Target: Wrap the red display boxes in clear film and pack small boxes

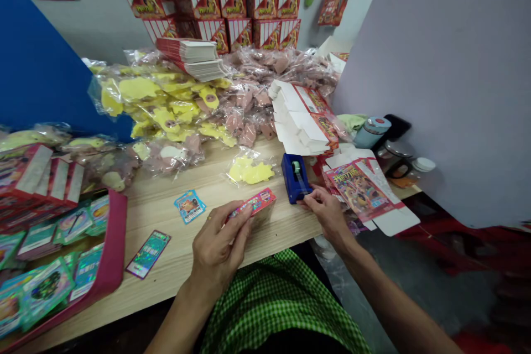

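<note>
A small, glossy red-and-pink printed cardboard box [256, 203] sits near the middle of the pale wood-grain tabletop [166, 199], its long edges wrapped by the left hand's [218, 243] closed fingers. The right hand's [327, 213] narrow fingers [310, 195] touch the near end of a squat blue plastic tape dispenser [295, 177], just right of the box; whether they pinch tape, I cannot tell. A shiny blue trading card [189, 206] lies left.
</note>
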